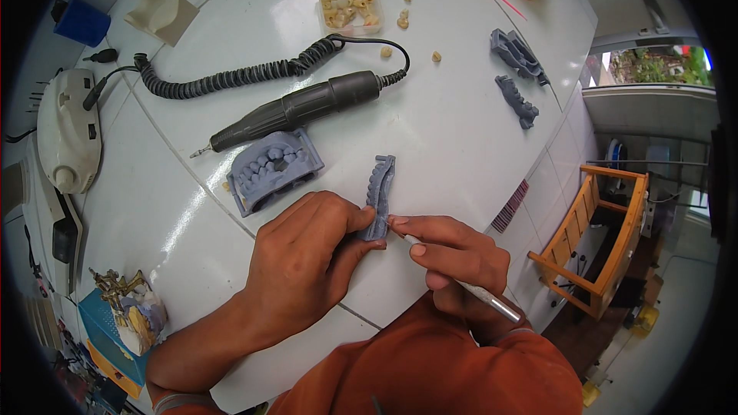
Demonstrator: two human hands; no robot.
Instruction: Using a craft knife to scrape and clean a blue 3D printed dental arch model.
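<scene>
My left hand pinches the near end of a grey dental model piece, a narrow curved strip with a row of teeth along its left edge. In my right hand is a slim silver hand tool, held like a pen. Its tip points at the near end of the strip, and I cannot tell whether it touches. Just beyond my left hand rests a larger grey dental model with a full arch of teeth. Behind that lies a black dental handpiece with a bur at its left end.
A coiled cord runs from the handpiece toward a white control unit. Tooth-shaped pieces fill a clear box; several lie beside it. Two grey model parts sit at right. A blue basket stands at left, a wooden rack beyond the table's right edge.
</scene>
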